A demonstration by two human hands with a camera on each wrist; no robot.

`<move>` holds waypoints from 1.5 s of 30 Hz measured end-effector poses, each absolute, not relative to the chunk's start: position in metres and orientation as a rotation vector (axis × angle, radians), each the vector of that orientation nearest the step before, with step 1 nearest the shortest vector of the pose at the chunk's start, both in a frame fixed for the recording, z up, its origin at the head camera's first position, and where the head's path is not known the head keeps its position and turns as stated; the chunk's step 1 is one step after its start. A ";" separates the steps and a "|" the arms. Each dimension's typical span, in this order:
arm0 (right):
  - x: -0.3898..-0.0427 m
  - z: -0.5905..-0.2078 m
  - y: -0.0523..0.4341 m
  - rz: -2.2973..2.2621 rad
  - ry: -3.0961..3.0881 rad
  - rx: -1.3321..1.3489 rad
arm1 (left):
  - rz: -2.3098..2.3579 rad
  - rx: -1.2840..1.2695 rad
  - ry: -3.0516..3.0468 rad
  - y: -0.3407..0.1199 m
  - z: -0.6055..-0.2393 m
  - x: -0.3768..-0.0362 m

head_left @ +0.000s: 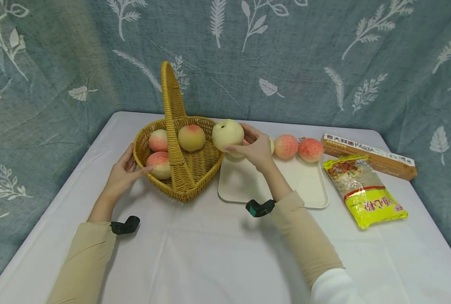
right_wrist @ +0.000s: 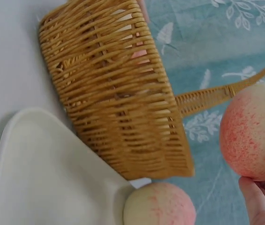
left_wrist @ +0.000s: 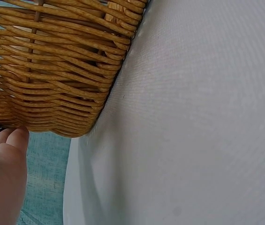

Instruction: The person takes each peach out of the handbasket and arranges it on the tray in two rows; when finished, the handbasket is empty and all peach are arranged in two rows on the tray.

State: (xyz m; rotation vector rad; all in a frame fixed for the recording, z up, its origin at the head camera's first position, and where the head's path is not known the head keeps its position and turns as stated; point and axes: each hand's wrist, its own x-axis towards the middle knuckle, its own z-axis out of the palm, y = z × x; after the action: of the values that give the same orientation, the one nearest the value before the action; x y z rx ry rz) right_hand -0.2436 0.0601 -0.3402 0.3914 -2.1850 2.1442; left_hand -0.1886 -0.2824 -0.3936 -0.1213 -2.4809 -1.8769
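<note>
Three peaches already lie in the wicker basket (head_left: 179,169), and a fourth, the pale peach (head_left: 228,134), is held just over the basket's right rim by the right hand (head_left: 256,148). Its grip is closed round the fruit, with fingertips and thumb curled on the near side. The left hand (head_left: 124,172) has relaxed fingers resting against the basket's left wall, apparently steadying it on the bench (head_left: 195,249). Judging by this, the step in hand is carrying fruit from the white tray (head_left: 248,185) into the basket. The next move likely calls for passing the peach clear of the upright handle (head_left: 170,97) and lowering it into the free space on the right half before letting go. Two more peaches (head_left: 297,147) wait at the tray's far edge.
</note>
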 end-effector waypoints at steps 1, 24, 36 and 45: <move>-0.243 -0.341 0.063 2.152 -2.177 0.380 | -1.881 -0.128 -2.477 -0.282 -0.393 -0.188; -0.236 -0.362 0.104 2.162 -2.262 0.301 | -1.831 -0.155 -2.472 -0.296 -0.416 -0.202; -0.234 -0.375 0.103 2.015 -2.490 0.222 | -1.851 -0.143 -2.497 -0.283 -0.394 -0.190; -0.233 -0.385 0.096 1.787 -2.640 0.255 | -1.873 -0.119 -2.504 -0.279 -0.385 -0.185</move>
State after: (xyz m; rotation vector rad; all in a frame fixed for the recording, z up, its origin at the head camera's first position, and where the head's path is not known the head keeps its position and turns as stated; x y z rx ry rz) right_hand -0.2327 0.0964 -0.3847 0.2550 -2.6395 1.7874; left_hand -0.1846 -0.2788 -0.3845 -0.1191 -2.5037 -1.8734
